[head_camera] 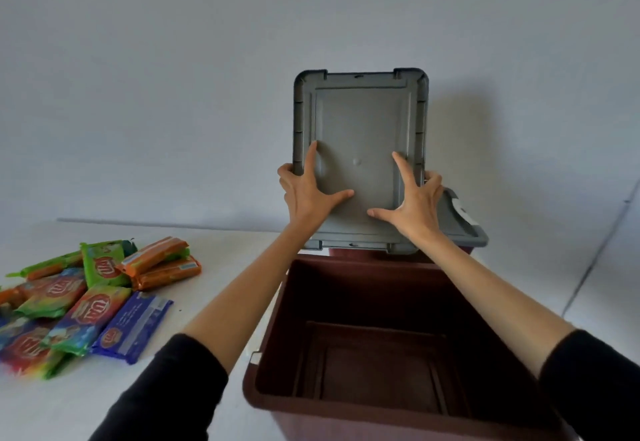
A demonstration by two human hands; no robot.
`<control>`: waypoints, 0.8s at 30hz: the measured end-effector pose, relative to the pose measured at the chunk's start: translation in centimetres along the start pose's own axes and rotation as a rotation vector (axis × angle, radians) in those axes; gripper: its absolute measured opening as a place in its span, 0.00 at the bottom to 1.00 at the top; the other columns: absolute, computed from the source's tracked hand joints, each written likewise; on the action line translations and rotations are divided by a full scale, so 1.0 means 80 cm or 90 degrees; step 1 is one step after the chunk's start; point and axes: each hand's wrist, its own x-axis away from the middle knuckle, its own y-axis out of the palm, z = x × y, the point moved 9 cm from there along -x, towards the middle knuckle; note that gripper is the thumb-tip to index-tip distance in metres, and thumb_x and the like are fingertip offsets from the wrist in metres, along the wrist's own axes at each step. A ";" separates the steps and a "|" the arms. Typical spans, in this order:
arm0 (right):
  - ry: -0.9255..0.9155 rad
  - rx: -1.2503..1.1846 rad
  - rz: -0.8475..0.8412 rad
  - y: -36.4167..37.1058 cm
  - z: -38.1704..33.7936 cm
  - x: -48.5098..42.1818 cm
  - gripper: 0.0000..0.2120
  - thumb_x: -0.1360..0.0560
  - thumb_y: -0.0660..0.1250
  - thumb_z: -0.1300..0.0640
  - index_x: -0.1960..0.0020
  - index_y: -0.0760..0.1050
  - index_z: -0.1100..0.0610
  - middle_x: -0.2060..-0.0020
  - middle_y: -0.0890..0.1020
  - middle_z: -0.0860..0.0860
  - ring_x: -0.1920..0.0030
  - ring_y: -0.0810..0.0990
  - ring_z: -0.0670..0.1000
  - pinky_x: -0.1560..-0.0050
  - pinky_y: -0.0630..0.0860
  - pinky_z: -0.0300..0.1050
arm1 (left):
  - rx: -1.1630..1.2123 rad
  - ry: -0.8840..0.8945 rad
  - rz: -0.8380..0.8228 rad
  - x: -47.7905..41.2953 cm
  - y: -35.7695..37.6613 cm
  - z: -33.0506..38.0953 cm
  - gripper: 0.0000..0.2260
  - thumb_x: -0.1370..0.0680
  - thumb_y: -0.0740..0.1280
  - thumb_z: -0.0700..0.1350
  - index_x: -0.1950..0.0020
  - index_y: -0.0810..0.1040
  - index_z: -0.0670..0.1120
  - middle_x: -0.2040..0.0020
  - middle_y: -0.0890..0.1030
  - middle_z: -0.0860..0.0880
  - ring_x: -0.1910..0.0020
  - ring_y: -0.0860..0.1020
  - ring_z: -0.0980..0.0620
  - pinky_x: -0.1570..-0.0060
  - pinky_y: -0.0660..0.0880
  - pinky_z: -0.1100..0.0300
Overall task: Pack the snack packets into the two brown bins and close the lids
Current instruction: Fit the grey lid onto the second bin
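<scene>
We judge the task barely begun: no packet is packed yet and no lid is closed for good. The near brown bin stands open at 5 o'clock in the view, and as far as we can see into it, it is empty down to its ribbed floor. Its grey lid is held up almost on edge above the bin's far rim, at 12 o'clock from the bin, with its ribbed underside turned toward us.

Our left hand and right hand hold that lid by its two side edges. On each, thumb and forefinger are spread wide on the underside, and the other fingers curl round the lid's edge.

Behind, at 1 o'clock from the open bin, the second brown bin shows only a sliver under its own grey lid, which lies flat on it; we cannot tell what it holds.

The snack packets lie in a loose overlapping heap on the white table, at 9 o'clock from the open bin and well apart from it: glossy green, orange and blue wrappers. All of that remains to be packed, then both lids shut.
</scene>
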 end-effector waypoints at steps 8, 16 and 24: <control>0.077 -0.003 0.044 -0.028 0.063 0.029 0.47 0.36 0.77 0.50 0.25 0.54 0.42 0.34 0.57 0.62 0.32 0.58 0.62 0.31 0.61 0.53 | -0.087 0.036 -0.068 0.039 0.069 0.014 0.47 0.37 0.75 0.60 0.26 0.51 0.62 0.30 0.53 0.40 0.32 0.59 0.40 0.33 0.64 0.45; 0.049 -0.008 0.006 -0.010 0.074 0.041 0.46 0.36 0.77 0.51 0.25 0.55 0.43 0.31 0.55 0.61 0.28 0.53 0.61 0.29 0.58 0.51 | -0.125 0.016 -0.060 0.055 0.071 -0.005 0.49 0.37 0.72 0.65 0.25 0.45 0.61 0.28 0.50 0.40 0.30 0.55 0.40 0.33 0.60 0.45; 0.002 0.025 0.008 -0.004 0.064 0.045 0.46 0.35 0.75 0.46 0.25 0.53 0.45 0.30 0.51 0.63 0.27 0.50 0.61 0.29 0.58 0.54 | -0.133 0.039 -0.065 0.058 0.069 -0.008 0.49 0.38 0.73 0.64 0.25 0.46 0.61 0.26 0.45 0.40 0.28 0.53 0.39 0.32 0.59 0.43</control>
